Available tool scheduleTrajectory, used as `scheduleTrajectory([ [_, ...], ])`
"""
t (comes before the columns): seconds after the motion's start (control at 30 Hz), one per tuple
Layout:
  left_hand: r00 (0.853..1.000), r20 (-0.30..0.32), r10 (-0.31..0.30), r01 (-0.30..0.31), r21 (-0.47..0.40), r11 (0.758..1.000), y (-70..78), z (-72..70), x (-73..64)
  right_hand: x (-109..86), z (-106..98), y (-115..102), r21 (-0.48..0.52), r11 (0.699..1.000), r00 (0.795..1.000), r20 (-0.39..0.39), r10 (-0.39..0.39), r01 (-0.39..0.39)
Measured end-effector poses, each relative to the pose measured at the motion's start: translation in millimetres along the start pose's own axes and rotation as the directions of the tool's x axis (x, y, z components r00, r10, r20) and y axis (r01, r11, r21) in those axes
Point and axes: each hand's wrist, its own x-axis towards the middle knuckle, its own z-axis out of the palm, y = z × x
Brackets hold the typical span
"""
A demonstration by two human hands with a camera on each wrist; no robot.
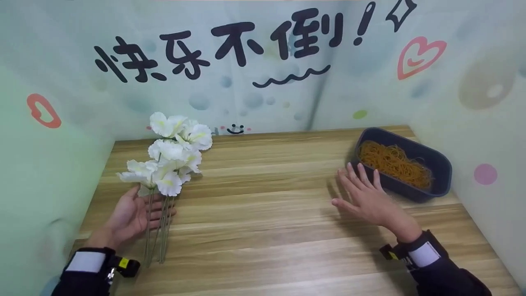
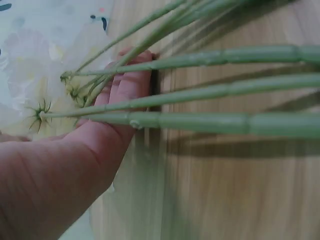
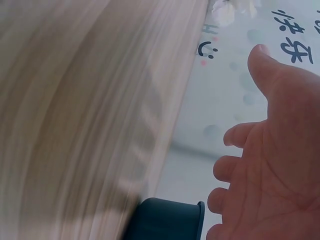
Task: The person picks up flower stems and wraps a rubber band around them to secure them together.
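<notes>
A bunch of white artificial-looking flowers (image 1: 169, 154) with long green stems (image 2: 210, 90) is at the left of the table. My left hand (image 1: 127, 216) lies palm up under the stems, just below the blossoms. Its fingers stretch out behind the stems, which cross over them without being gripped. On the other side, my right hand (image 1: 367, 201) hovers palm down with its fingers spread and nothing in them. Its fingertips overlap the near side of a dark blue tub (image 1: 446, 174) in the head view. Inside the tub is a tangle of thin orange strands (image 1: 394, 162).
The wooden table (image 1: 263, 230) has a printed cloth backdrop (image 1: 230, 98) along its back edge, with cloth walls on both sides. The tub stands at the back right corner, close to the right wall.
</notes>
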Motion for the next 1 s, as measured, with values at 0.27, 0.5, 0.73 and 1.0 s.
scheduleTrajectory([
  [0.27,0.98,0.17,0.1,-0.071,-0.169,0.983,1.9,24.3,6.2,1.8,4,-5,0.018,1.0,1.0,0.007,-0.019,0.019],
  [0.5,0.997,0.036,0.071,-0.062,-0.216,0.975,0.4,55.4,21.9,3.3,7,-8,0.019,0.999,0.999,0.023,-0.026,0.026],
  [0.73,0.981,-0.193,0.034,-0.093,-0.309,0.946,7.0,84.1,38.0,4.4,9,-11,0.011,0.999,0.999,0.024,-0.036,0.036],
  [1.0,0.936,-0.308,0.168,-0.296,-0.434,0.851,12.6,112.0,48.6,6.3,12,-16,0.007,0.998,0.998,0.024,-0.059,0.059],
])
